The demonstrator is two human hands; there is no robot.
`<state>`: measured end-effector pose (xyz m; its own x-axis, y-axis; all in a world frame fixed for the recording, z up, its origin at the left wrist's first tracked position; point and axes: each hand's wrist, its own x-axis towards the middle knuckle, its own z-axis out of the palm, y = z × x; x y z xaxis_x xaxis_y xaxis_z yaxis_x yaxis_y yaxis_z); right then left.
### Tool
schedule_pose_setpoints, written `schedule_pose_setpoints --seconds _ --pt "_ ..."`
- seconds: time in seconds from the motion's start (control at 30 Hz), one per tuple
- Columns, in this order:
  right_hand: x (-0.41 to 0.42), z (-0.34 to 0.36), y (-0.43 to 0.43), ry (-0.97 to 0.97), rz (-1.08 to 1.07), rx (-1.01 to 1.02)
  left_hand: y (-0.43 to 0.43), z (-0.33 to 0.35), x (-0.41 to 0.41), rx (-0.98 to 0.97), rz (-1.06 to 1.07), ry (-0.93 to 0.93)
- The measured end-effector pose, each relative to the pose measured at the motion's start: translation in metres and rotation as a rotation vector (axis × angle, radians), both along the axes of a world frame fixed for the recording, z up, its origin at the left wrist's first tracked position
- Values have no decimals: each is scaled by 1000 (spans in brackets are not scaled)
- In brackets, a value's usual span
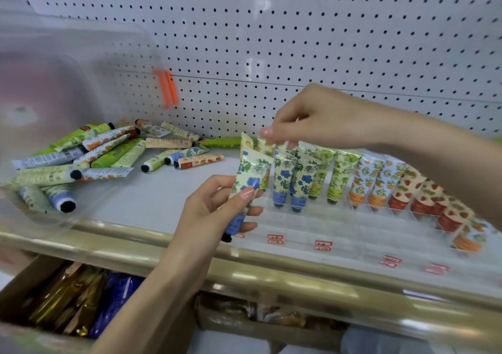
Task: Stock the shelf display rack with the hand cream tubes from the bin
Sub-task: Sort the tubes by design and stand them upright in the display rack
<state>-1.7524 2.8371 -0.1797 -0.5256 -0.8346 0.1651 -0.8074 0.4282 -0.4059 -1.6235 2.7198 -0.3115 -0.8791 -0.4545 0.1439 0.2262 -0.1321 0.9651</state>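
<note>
My left hand [217, 207] holds a blue-flowered hand cream tube [248, 179], cap down, just left of the clear display rack [320, 226]. My right hand [312, 120] pinches the top edge of a yellow-green tube [264, 147] standing in the rack's back row. The rack holds upright tubes: blue-flowered [282, 179], green [339, 174], orange [366, 182], strawberry [407, 190]. Several loose tubes [114, 152] lie on the shelf and in the tipped clear bin [40, 212] at the left.
A white pegboard [298, 41] backs the shelf, with an orange clip [168, 87] on it. The shelf's metal front rail [271, 275] runs below the rack. Cardboard boxes of packets [68, 302] sit on the lower shelf.
</note>
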Motion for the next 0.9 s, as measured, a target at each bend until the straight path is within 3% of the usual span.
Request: schedule_pose_setpoints --seconds 0.07,0.33,0.53,0.7,0.9 --pt "7 -3 11 -122 32 86 9 2 -5 -6 -24 7" --pt "1 -14 44 -380 -60 -66 27 -2 -18 -188 -22 33" --pt "-3 -19 41 -12 -161 -75 -5 -34 -10 -1178 257 -177" --pt "-1 -34 29 254 -228 -56 -11 -62 -12 -1294 255 -405" --pt "-6 -54 19 311 -257 -35 -13 -69 -14 -1342 291 -410"
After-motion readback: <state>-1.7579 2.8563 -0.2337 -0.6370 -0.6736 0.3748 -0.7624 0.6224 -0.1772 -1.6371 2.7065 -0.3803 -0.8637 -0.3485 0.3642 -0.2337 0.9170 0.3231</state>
